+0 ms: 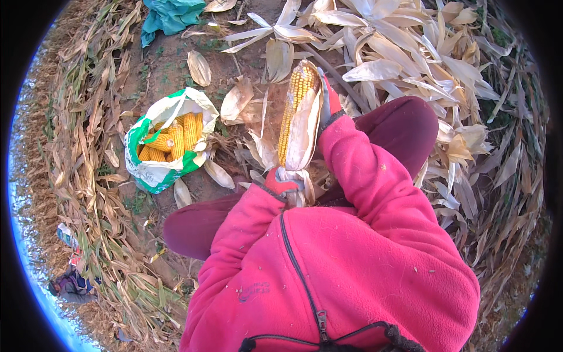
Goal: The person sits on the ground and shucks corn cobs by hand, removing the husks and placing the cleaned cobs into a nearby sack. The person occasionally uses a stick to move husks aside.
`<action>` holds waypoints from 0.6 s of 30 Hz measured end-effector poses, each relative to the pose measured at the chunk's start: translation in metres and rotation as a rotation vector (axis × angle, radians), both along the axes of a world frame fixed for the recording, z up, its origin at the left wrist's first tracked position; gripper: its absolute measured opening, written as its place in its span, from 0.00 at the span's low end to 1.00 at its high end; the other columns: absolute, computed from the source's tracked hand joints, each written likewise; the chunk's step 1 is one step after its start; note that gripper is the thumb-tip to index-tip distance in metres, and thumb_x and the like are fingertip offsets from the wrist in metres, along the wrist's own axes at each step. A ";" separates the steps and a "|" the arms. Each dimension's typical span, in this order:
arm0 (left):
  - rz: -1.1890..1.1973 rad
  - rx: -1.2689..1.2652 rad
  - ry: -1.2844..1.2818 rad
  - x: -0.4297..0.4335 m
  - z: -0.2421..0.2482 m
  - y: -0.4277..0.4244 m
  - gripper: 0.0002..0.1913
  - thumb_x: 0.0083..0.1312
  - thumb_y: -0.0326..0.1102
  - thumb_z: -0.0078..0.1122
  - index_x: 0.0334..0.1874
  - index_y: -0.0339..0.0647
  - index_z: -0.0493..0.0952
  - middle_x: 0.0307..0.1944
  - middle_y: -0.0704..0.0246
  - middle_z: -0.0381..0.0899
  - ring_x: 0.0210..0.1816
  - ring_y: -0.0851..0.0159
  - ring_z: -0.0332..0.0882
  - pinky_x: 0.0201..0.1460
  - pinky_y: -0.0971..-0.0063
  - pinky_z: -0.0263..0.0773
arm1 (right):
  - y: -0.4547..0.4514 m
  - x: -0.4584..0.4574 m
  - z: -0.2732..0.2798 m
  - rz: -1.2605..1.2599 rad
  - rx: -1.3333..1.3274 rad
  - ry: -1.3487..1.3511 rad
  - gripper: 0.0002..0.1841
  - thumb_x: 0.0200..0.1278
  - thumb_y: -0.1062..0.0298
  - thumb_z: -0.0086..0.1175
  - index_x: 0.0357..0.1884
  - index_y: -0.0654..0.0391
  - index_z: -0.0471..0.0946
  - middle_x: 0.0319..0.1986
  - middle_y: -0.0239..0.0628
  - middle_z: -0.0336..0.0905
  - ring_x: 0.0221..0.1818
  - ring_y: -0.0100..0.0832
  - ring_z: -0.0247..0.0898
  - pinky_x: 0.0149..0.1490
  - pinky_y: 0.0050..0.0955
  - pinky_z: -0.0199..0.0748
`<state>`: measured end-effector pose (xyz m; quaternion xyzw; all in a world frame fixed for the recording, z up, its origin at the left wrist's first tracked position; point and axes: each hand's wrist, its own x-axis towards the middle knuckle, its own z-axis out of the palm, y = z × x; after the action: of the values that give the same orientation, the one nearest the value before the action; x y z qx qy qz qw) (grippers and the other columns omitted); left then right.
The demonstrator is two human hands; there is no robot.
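Note:
A partly husked ear of corn (299, 92) stands out in front of my lap, its yellow kernels bare on the left side. Dry pale husk (303, 141) still covers its right side. Around the husk at the lower end is my left hand (283, 181), in a red and grey glove. My gloved right hand (329, 100) lies against the right side of the ear near its tip, fingers partly hidden behind the husk. To the left sits a white and green woven bag (162, 169) holding several husked corn ears (178, 136).
Loose husks (404, 53) are heaped at the front and right. A teal plastic sheet or bag (169, 17) lies at the top left. Dry corn stalks (88, 154) line the left side. Another person (74, 286) is low at the far left. A dark stick (343, 81) lies under the husks.

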<state>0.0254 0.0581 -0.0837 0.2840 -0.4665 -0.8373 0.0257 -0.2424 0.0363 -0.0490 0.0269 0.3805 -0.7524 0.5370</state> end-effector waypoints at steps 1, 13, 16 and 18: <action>0.036 -0.015 0.013 -0.001 0.001 0.001 0.25 0.48 0.21 0.67 0.52 0.34 0.76 0.42 0.63 0.84 0.42 0.65 0.82 0.48 0.70 0.76 | 0.000 0.001 0.000 -0.016 0.015 0.013 0.32 0.64 0.35 0.48 0.51 0.57 0.77 0.38 0.35 0.80 0.35 0.28 0.76 0.43 0.26 0.74; 0.165 0.047 0.174 0.013 -0.016 -0.020 0.25 0.50 0.21 0.66 0.53 0.34 0.75 0.41 0.64 0.83 0.39 0.65 0.82 0.45 0.71 0.77 | 0.028 0.029 0.083 0.559 0.019 0.370 0.19 0.67 0.46 0.51 0.33 0.54 0.76 0.18 0.27 0.71 0.13 0.18 0.59 0.18 0.20 0.55; 0.216 0.032 0.212 0.011 -0.010 -0.030 0.24 0.51 0.21 0.66 0.54 0.34 0.75 0.40 0.64 0.83 0.39 0.65 0.81 0.44 0.71 0.77 | 0.023 0.032 0.079 0.415 0.026 0.415 0.22 0.68 0.43 0.49 0.32 0.55 0.75 0.16 0.26 0.70 0.15 0.20 0.62 0.23 0.20 0.60; 0.242 0.020 0.215 0.012 -0.006 -0.033 0.24 0.51 0.21 0.66 0.54 0.34 0.75 0.40 0.64 0.83 0.38 0.65 0.81 0.44 0.71 0.77 | 0.013 0.034 0.065 0.265 0.013 0.333 0.22 0.69 0.43 0.48 0.39 0.55 0.74 0.22 0.28 0.71 0.22 0.23 0.65 0.31 0.23 0.64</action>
<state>0.0376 0.0248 -0.0895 0.2471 -0.4149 -0.8583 0.1735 -0.2085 0.0495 0.0157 -0.1448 0.4692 -0.6666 0.5608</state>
